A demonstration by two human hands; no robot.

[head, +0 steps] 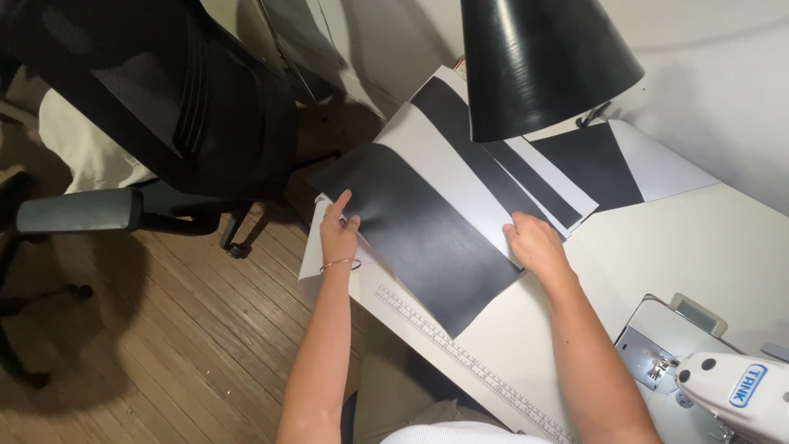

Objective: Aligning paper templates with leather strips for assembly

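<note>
On the white table [674, 247], near its left edge, lies a black sheet [419, 230], matte, smooth and roughly rectangular, atop white sheets [448, 156]. Left hand [339, 230] pinches the sheet's left edge, thumb on top; right hand [534, 242] presses flat on its right edge, fingers together. Black lampshade [538, 62] hangs above; a ruler [468, 358] runs along the table's edge.

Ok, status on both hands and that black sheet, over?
Left hand pinching black sheet at its left edge. Right hand flat on its right edge. Sheet lies on white table. Lamp shade overhead, not blocking.
</note>
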